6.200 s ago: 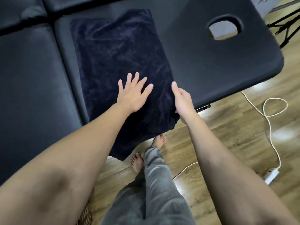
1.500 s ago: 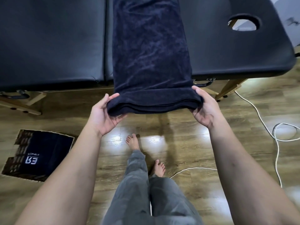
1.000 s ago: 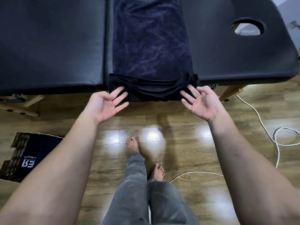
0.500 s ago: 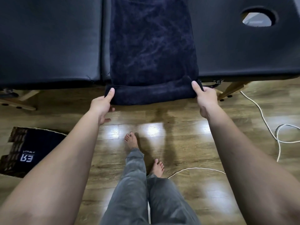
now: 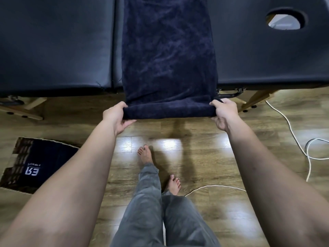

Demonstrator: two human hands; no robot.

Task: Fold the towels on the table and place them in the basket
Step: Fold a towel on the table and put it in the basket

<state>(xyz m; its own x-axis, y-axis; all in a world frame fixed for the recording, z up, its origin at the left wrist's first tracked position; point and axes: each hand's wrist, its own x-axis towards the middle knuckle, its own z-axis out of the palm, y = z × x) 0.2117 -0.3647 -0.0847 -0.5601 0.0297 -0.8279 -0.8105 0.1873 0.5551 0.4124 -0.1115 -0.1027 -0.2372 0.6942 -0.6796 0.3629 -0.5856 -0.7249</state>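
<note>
A dark navy towel (image 5: 169, 56), folded into a long strip, lies across the black padded table (image 5: 57, 43) with its near end hanging past the front edge. My left hand (image 5: 116, 115) grips the near left corner of that end, thumb on top. My right hand (image 5: 223, 113) grips the near right corner the same way. The end is held out level between both hands, above the floor. A woven basket (image 5: 19, 161) stands on the floor at the lower left, with a dark folded towel bearing a white logo (image 5: 41, 166) inside it.
The table has a face hole (image 5: 284, 20) at the far right and wooden legs (image 5: 256, 98) under its edge. A white cable (image 5: 292, 132) loops over the wooden floor on the right. My bare feet (image 5: 145, 155) stand just in front of the table.
A second ago both hands were open, palms up, under the bunched towel end. They then took hold of its two corners and now hold the end out a little further from the table.
</note>
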